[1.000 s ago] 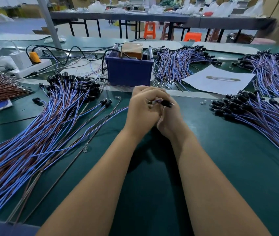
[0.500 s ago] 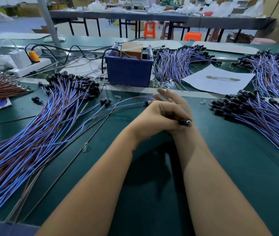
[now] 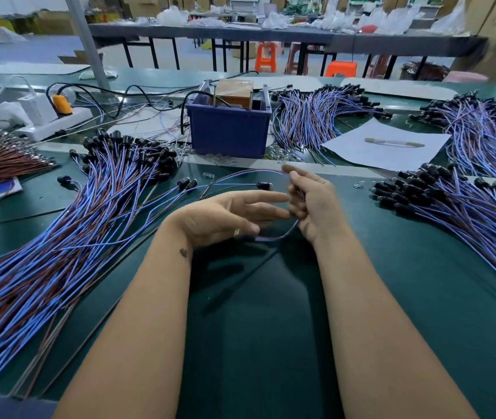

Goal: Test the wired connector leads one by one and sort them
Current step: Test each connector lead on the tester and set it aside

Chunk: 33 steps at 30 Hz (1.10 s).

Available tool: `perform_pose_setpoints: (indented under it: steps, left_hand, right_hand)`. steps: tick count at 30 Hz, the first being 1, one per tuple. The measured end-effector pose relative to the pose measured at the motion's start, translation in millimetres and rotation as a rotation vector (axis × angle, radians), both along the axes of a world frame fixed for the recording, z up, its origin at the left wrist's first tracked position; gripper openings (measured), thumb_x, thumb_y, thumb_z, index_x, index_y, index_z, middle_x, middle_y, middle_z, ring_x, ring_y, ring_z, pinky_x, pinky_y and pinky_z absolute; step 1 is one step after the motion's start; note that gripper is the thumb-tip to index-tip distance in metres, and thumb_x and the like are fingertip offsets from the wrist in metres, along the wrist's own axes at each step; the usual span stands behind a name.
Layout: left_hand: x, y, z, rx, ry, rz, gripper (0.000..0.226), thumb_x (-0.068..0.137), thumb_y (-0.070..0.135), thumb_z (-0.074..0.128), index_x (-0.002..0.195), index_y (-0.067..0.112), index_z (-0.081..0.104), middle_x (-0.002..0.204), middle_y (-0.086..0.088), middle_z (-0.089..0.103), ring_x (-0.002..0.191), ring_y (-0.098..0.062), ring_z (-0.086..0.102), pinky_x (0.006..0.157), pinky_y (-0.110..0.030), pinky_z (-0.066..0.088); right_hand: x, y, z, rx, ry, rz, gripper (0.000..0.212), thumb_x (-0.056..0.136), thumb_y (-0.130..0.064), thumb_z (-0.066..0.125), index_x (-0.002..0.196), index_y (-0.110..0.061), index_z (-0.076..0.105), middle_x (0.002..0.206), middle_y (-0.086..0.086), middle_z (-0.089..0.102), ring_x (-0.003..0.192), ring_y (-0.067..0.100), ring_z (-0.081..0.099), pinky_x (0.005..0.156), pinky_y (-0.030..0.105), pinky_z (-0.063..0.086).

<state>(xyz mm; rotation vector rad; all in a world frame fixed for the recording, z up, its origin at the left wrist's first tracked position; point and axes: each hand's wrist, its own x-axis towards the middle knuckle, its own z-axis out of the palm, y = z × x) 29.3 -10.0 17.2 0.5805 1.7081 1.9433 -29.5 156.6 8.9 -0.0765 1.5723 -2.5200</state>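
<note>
My left hand point(image 3: 234, 214) lay palm up above the green surface point(image 3: 271, 328), fingers loosely spread and holding nothing. Just beside it, my right hand point(image 3: 316, 204) curled round one blue lead point(image 3: 283, 234), which looped below both hands. A big pile of leads point(image 3: 68, 237) fanned out on my left, another pile point(image 3: 458, 213) on my right. Farther back stood a blue bin point(image 3: 228, 131)

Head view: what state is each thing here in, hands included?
Left hand: open, fingers straight.
Right hand: fingers curled round a lead.
Held lead: looped, off the table.
Blue bin: open-topped, box inside.
Left pile of leads: fanned out, lying flat.
</note>
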Motion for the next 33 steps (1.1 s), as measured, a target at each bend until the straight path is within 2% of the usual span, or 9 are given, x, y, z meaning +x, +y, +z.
perform_pose_setpoints:
  steps: [3, 5, 6, 11, 16, 19, 25, 30, 33]
  left_hand:
    - [-5.4, 5.7, -2.2, 0.038, -0.081, 0.3, 0.051, 0.089, -0.018, 0.037, 0.134, 0.003, 0.05, 0.122, -0.014, 0.063, 0.109, -0.022, 0.062, 0.102, -0.034, 0.045]
    - [-10.8, 12.3, -3.1, 0.054, -0.09, 0.503, 0.038, 0.097, -0.005, 0.04, 0.132, 0.002, 0.054, 0.122, -0.014, 0.064, 0.102, -0.021, 0.065, 0.096, -0.033, 0.05]
    - [-13.0, 14.9, -3.4, 0.072, -0.095, 0.583, 0.033, 0.099, 0.002, 0.043, 0.13, 0.003, 0.056, 0.122, -0.014, 0.065, 0.102, -0.021, 0.066, 0.095, -0.033, 0.051]
    - [-18.2, 22.4, -5.2, 0.096, -0.071, 0.751, 0.026, 0.103, 0.021, 0.045, 0.117, 0.008, 0.061, 0.109, -0.01, 0.071, 0.099, -0.02, 0.069, 0.092, -0.031, 0.054]
    - [-20.3, 28.0, -9.0, 0.1, 0.002, 0.884, 0.021, 0.102, 0.012, 0.046, 0.098, 0.006, 0.065, 0.086, -0.011, 0.069, 0.069, -0.016, 0.068, 0.07, -0.026, 0.058]
    - [-20.1, 27.8, -11.3, 0.046, 0.063, 0.959, 0.014, 0.097, 0.007, 0.054, 0.09, 0.008, 0.065, 0.079, -0.008, 0.067, 0.063, -0.011, 0.066, 0.06, -0.022, 0.056]
    - [-21.4, 26.5, -14.6, -0.097, 0.139, 0.994, 0.007, 0.094, 0.01, 0.061, 0.091, 0.008, 0.067, 0.081, -0.007, 0.068, 0.074, -0.015, 0.066, 0.062, -0.02, 0.056]
    - [-23.0, 27.4, -14.4, -0.093, 0.096, 1.02, 0.013, 0.098, 0.011, 0.054, 0.086, 0.01, 0.06, 0.08, -0.007, 0.07, 0.066, -0.013, 0.069, 0.059, -0.022, 0.056]
    - [-24.7, 22.2, -13.6, -0.081, 0.064, 1.096, 0.014, 0.1, 0.012, 0.051, 0.086, 0.012, 0.056, 0.072, -0.004, 0.069, 0.057, -0.012, 0.068, 0.053, -0.022, 0.055]
  right_hand:
    - [-1.3, 10.4, 3.9, -0.269, -0.04, 0.045, 0.024, 0.101, -0.007, 0.038, 0.098, -0.013, 0.061, 0.051, -0.006, 0.043, 0.031, 0.003, 0.022, 0.03, 0.015, 0.016]
    - [-2.8, 14.7, 4.6, -0.418, -0.09, 0.097, 0.025, 0.102, -0.009, 0.035, 0.099, -0.014, 0.06, 0.051, -0.005, 0.04, 0.031, 0.003, 0.021, 0.03, 0.014, 0.015]
    - [-2.1, 15.0, 5.0, -0.414, -0.099, 0.113, 0.025, 0.102, -0.009, 0.035, 0.099, -0.014, 0.059, 0.051, -0.005, 0.04, 0.031, 0.002, 0.021, 0.03, 0.014, 0.015]
    - [2.7, -0.6, 1.5, 0.041, 0.018, 0.063, 0.018, 0.099, -0.001, 0.043, 0.105, -0.009, 0.058, 0.056, 0.001, 0.049, 0.034, 0.005, 0.032, 0.034, 0.014, 0.024]
    - [10.9, -19.7, -2.8, 0.428, 0.239, 0.069, 0.015, 0.095, -0.003, 0.055, 0.086, -0.012, 0.061, 0.06, 0.007, 0.059, 0.042, 0.013, 0.043, 0.038, 0.02, 0.037]
    - [11.3, -24.3, -5.5, 0.496, 0.281, 0.037, 0.017, 0.091, -0.003, 0.06, 0.078, -0.014, 0.062, 0.062, 0.005, 0.063, 0.048, 0.015, 0.047, 0.041, 0.021, 0.041]
    - [7.7, -27.1, -10.2, 0.594, 0.356, -0.06, 0.018, 0.087, -0.004, 0.066, 0.072, -0.014, 0.064, 0.068, -0.001, 0.063, 0.064, 0.008, 0.054, 0.063, 0.02, 0.045]
    - [6.7, -26.9, -11.2, 0.613, 0.354, -0.143, 0.016, 0.089, -0.009, 0.064, 0.074, -0.013, 0.064, 0.063, -0.006, 0.058, 0.058, 0.002, 0.05, 0.059, 0.016, 0.042]
    - [5.5, -24.2, -11.6, 0.575, 0.302, -0.189, 0.021, 0.092, -0.011, 0.061, 0.072, -0.017, 0.06, 0.063, -0.003, 0.056, 0.059, 0.012, 0.049, 0.063, 0.028, 0.044]
